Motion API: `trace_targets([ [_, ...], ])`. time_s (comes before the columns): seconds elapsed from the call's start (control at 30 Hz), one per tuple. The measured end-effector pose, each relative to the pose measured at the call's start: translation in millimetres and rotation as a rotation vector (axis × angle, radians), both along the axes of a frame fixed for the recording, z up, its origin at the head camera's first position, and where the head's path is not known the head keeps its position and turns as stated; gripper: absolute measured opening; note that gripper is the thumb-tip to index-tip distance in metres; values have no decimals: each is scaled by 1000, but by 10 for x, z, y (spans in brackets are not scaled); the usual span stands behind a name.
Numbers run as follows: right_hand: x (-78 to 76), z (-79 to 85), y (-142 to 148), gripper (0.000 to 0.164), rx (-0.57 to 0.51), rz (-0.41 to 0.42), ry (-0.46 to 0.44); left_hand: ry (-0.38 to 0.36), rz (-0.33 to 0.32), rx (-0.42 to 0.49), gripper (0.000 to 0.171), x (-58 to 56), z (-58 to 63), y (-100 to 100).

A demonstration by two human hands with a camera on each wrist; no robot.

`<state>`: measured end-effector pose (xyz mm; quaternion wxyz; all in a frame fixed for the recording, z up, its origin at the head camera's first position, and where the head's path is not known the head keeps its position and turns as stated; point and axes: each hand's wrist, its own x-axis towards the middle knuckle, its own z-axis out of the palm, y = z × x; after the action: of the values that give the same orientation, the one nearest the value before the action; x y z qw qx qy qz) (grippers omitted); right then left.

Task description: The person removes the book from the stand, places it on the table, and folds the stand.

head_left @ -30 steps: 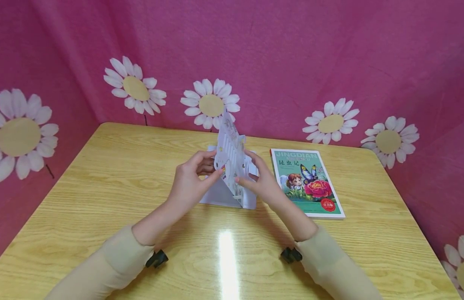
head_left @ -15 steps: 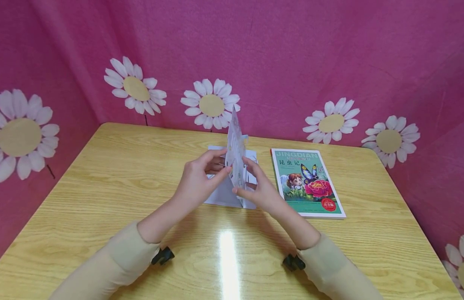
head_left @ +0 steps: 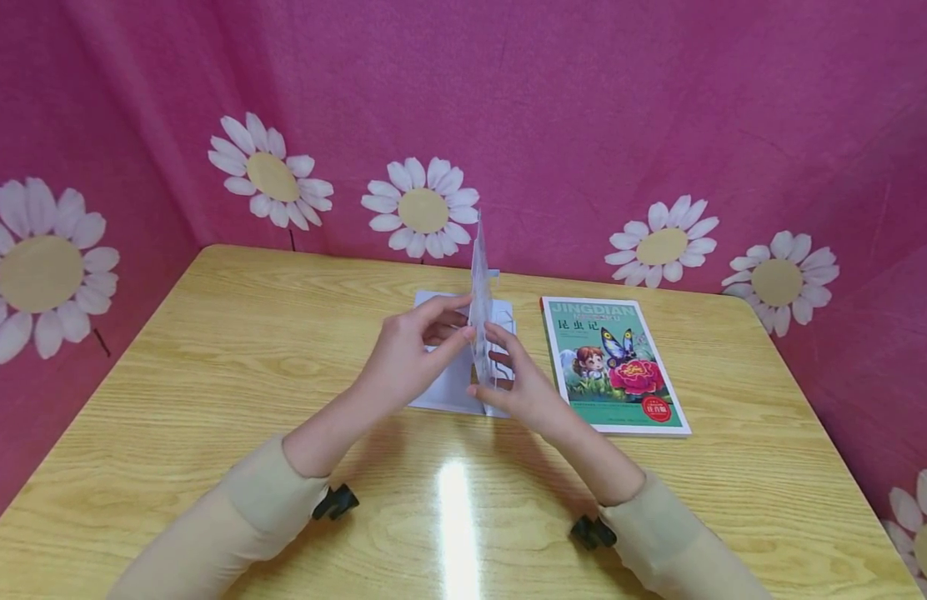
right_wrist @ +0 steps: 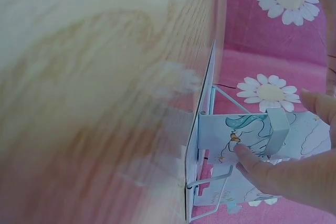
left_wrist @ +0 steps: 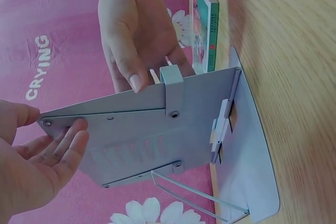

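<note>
Left hand (head_left: 414,342) is pinching, right hand (head_left: 527,382) loosely touching, the pale, flat-panelled metal bookstand (head_left: 479,283) at nine and four o'clock; probably light, stiff, best edge-held.

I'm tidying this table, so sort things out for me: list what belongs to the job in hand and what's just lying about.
Belongs to the job:
pale stand and its upright panel
left hand, pinching the panel
right hand, at its printed side

Apparently just lying about:
green-covered book, flat on the table, untouched
</note>
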<state>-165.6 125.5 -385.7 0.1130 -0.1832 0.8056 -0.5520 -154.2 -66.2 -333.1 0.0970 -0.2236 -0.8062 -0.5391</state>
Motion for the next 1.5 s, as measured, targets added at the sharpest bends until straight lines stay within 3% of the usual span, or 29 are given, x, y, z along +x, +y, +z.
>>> trace_targets([
  [0.6,-36,-5,21,83,41,-24,34,22,-81,-73,39,-38,46,64],
  [0.93,-33,-2,45,83,27,-33,9,51,-28,-85,39,-78,28,9],
  [1.2,-16,-20,100,83,3,-47,7,24,22,-98,41,-176,-57,-119],
  [1.5,-13,-4,155,83,3,-45,-36,44,36,-136,62,-370,-244,-229],
])
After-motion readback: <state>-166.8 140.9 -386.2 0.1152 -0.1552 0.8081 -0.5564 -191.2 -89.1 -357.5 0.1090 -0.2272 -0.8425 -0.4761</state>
